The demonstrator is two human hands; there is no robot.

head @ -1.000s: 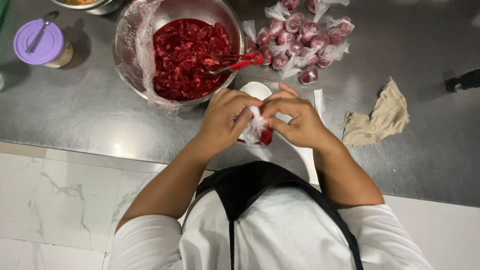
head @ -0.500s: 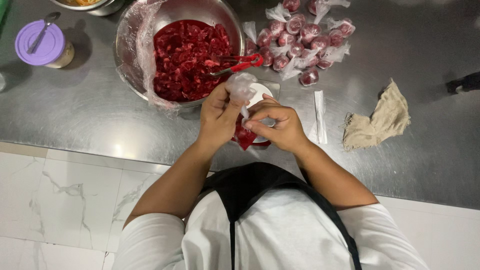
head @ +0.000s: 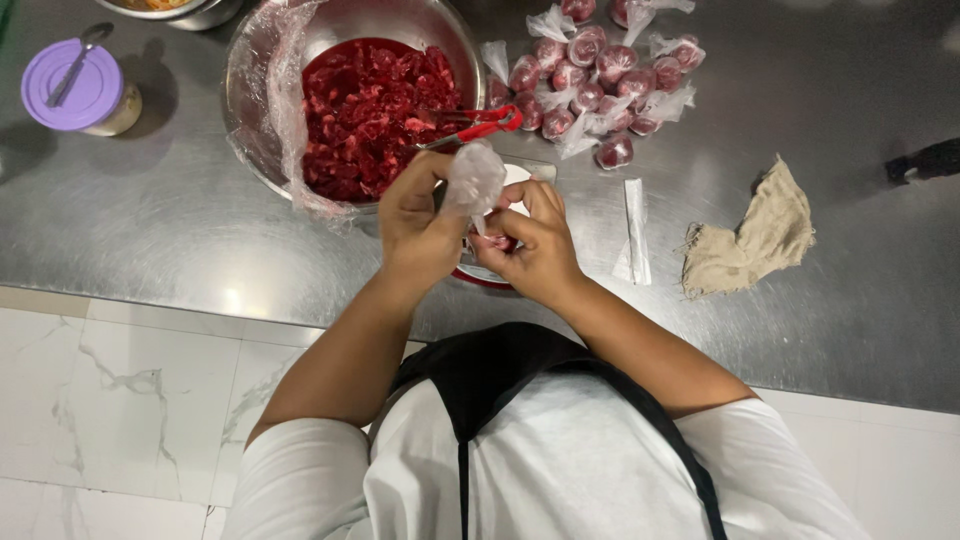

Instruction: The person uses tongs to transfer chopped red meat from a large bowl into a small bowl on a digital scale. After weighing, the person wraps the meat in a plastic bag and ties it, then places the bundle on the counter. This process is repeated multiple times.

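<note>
Two hands, the left hand (head: 420,225) and right hand (head: 535,245), are closed around a small plastic bag (head: 476,178) of red meat, held just below the steel bowl (head: 345,95) on the counter (head: 150,230).

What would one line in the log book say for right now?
left hand: pinching small plastic bag | right hand: gripping bag's filled bottom | behind: steel bowl of red pieces, red tongs, tied bags

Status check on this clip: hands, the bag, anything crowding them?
Both hands up over the counter edge, left hand and right hand pinching one small plastic bag of red meat. Steel bowl with red tongs close behind. Nothing blocking.
</note>
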